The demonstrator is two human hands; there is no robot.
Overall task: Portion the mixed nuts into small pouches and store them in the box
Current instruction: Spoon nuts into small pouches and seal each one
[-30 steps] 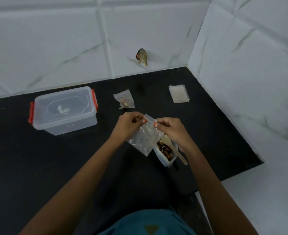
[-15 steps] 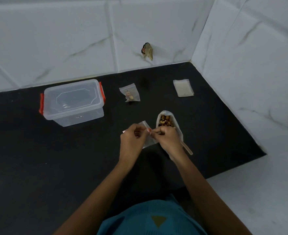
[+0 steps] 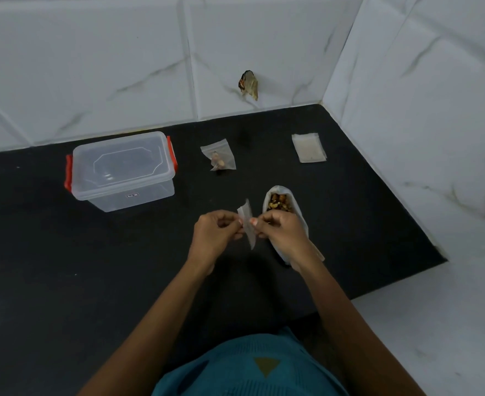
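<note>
My left hand (image 3: 217, 234) and my right hand (image 3: 281, 232) both pinch a small clear pouch (image 3: 247, 221) between them, held edge-on above the black counter. Just behind my right hand lies the open bag of mixed nuts (image 3: 278, 202), partly hidden by that hand. A filled pouch (image 3: 218, 158) with a few nuts lies further back. The clear box (image 3: 121, 170) with red clips stands lidded at the left.
A stack of unused pouches (image 3: 309, 147) lies at the back right near the wall corner. The black counter (image 3: 64, 267) ends at a white ledge on the right. A brown scrap (image 3: 248, 84) hangs on the tiled back wall.
The pouch has turned from flat and facing me to edge-on between my fingers. My hands stay together by the nut bag, and the view has shifted down.
</note>
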